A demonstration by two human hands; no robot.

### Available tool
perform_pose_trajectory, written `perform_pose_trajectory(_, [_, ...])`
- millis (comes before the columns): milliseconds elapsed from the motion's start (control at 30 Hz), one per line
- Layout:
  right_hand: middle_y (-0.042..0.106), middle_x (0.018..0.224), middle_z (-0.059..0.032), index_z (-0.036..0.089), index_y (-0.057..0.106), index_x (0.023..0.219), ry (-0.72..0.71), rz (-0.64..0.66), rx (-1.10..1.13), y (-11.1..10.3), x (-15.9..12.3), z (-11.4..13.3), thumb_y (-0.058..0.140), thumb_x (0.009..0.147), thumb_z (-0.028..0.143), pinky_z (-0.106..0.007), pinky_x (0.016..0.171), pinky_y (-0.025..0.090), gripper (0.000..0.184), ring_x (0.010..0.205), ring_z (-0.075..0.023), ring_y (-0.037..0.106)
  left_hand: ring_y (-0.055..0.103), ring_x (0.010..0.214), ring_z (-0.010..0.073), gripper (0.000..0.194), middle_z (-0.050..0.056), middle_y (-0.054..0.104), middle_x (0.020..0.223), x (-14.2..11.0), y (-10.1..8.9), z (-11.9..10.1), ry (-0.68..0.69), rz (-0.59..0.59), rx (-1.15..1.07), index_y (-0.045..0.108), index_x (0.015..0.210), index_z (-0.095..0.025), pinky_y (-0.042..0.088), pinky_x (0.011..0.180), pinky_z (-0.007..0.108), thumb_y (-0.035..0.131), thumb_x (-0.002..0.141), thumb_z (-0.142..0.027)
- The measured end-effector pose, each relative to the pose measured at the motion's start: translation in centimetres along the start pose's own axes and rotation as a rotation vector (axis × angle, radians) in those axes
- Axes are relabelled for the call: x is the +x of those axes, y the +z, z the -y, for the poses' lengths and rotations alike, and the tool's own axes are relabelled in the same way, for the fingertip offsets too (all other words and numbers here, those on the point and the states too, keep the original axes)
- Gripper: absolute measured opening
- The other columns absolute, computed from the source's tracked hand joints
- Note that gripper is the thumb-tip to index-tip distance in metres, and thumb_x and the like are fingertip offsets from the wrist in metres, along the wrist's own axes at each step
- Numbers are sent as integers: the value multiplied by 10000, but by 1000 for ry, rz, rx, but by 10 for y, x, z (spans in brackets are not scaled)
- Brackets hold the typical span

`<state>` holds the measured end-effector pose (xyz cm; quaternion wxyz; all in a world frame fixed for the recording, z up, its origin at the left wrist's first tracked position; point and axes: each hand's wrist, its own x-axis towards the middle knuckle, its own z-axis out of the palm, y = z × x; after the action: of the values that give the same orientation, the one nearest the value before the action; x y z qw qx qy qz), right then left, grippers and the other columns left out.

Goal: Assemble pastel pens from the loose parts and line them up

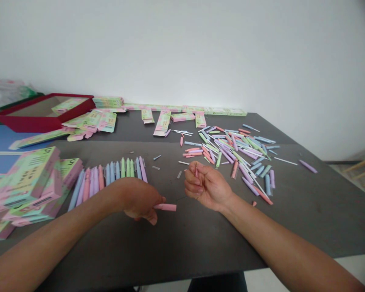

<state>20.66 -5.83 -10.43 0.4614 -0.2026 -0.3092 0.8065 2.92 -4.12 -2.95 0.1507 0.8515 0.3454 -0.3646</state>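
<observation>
My left hand (141,199) is closed around a pink pen barrel (166,207), whose end points right toward my other hand. Held upright in a pinch, a small thin reddish pen part (196,172) shows between the fingers of my right hand (208,186); its exact kind is hard to make out. Behind my left wrist lies a row of assembled pastel pens (112,172) in blue, purple, pink and green. To the right of my right hand spreads a loose heap of pen barrels, caps and white refills (231,150).
Printed pen boxes (33,174) are stacked at the left. Behind them stands a red box (45,111) with cartons inside. More flat and folded cartons (162,121) line the back of the dark table (182,247) by the wall. Small clear pieces (179,174) lie mid-table.
</observation>
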Motion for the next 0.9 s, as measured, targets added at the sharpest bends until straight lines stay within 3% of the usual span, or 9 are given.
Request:
perform_pose_trajectory(533, [304,594,73,201,413,753,-80,-37,-10,2,-2,-1,561,830,336,-169,440,214,215,451,-52,218,621,727,254,450,118,713,865,-3,0,-3,1,-1,-13,596,1199,-214,405,581,274,616,755,-286])
perform_pose_trajectory(733, [315,594,67,205,408,745,-71,-21,18,2,-1,2,511,837,307,-177,439,218,172,445,-61,212,614,683,236,458,116,716,847,-3,1,-3,10,-5,-19,597,1201,-203,414,593,277,617,749,-272])
perform_pose_trajectory(900, [353,606,57,198,427,743,-93,-5,78,-1,0,5,457,830,255,-173,430,198,108,443,-62,199,633,722,270,489,146,716,897,-3,-1,-4,5,13,10,567,1242,-195,414,578,289,617,762,-270])
